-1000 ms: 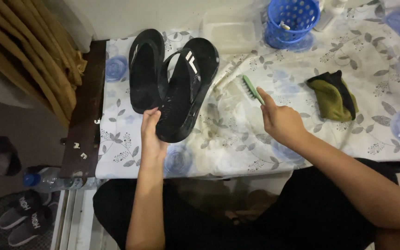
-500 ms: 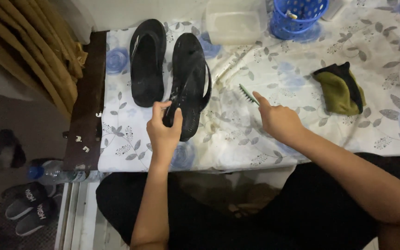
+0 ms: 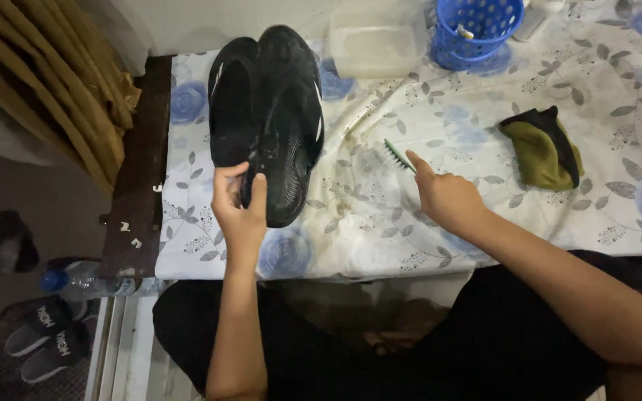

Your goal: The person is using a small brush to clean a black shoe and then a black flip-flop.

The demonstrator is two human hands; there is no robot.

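Two black sandals lie side by side on a table with a white and blue flowered cloth. The right sandal is turned sole up, its ribbed tread showing. The left sandal lies partly under it. My left hand grips the near end of the sole-up sandal, fingers curled over its edge. My right hand holds a small green-bristled brush just right of the sandals, its bristle end resting near the cloth.
An olive and black cloth lies to the right. A blue perforated basket and a clear plastic box stand at the back. A dark wooden bench, a water bottle and another pair of sandals are to the left.
My left hand has flipped the right sandal from strap side up to sole up. My right hand with the brush has stayed beside it.
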